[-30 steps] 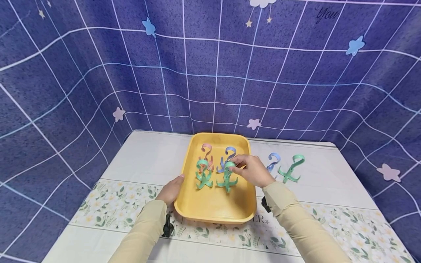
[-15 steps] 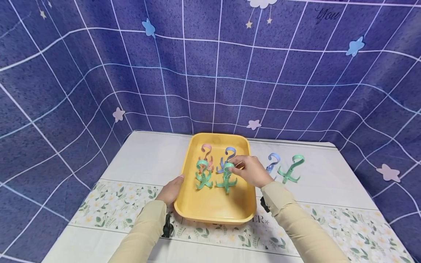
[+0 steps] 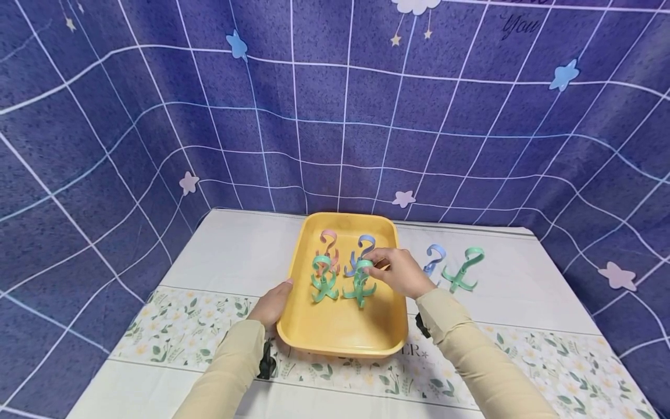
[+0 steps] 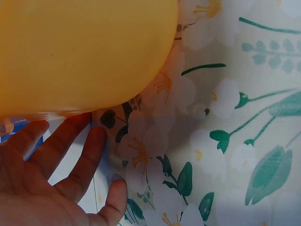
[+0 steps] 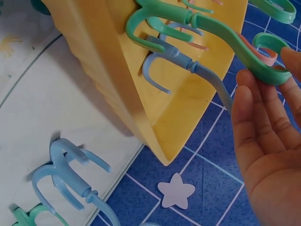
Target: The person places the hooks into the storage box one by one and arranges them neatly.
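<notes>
My right hand (image 3: 402, 273) pinches the curled top of a green four-prong hanging hook (image 3: 360, 285) inside the yellow tray (image 3: 342, 337); in the right wrist view its thumb and fingertips (image 5: 284, 80) meet at that curl. Beside it in the tray stand another green hook (image 3: 325, 285), a pink hook (image 3: 328, 250) and a blue hook (image 3: 366, 241). My left hand (image 3: 272, 304) touches the tray's left side from outside, its fingers (image 4: 87, 150) fairly straight along the wall in the left wrist view.
Right of the tray, a blue hook (image 3: 435, 256) partly hidden by my right hand and a green hook (image 3: 463, 270) stand on the table. The cloth (image 3: 183, 326) is white with a floral band. A blue gridded curtain (image 3: 335, 116) hangs behind and at both sides.
My right hand and the green hook it pinches have shifted very slightly left. The left hand, the tray and the other hooks stay where they were.
</notes>
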`<action>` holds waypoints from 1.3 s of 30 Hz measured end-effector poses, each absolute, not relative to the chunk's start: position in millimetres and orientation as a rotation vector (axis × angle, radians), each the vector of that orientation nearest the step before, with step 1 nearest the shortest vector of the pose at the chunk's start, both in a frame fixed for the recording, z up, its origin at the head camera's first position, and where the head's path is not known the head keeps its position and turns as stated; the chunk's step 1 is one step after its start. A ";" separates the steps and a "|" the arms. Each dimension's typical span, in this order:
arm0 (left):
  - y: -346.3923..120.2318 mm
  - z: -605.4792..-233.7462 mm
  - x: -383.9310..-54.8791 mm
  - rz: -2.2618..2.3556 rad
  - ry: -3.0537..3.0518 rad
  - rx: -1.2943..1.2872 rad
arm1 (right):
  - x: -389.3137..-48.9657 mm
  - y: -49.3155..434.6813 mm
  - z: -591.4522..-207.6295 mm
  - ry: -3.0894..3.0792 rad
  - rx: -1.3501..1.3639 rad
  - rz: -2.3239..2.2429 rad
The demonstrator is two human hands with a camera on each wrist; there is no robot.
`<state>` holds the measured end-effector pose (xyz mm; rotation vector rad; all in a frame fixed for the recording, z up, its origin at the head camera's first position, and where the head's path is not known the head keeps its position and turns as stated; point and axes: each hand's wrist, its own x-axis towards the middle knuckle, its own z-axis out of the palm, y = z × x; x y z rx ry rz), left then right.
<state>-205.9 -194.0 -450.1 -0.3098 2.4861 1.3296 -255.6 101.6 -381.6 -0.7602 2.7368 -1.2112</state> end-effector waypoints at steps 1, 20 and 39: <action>-194.1 -450.0 -205.6 1.328 2.486 -0.311 | -255.5 102.1 -381.7 2.736 -0.760 -1.211; -193.7 -450.3 -204.1 1.362 2.456 -0.330 | -254.8 107.8 -379.8 2.728 -0.780 -1.181; -192.3 -449.2 -205.0 1.354 2.456 -0.335 | -253.7 119.1 -380.7 2.750 -0.783 -1.213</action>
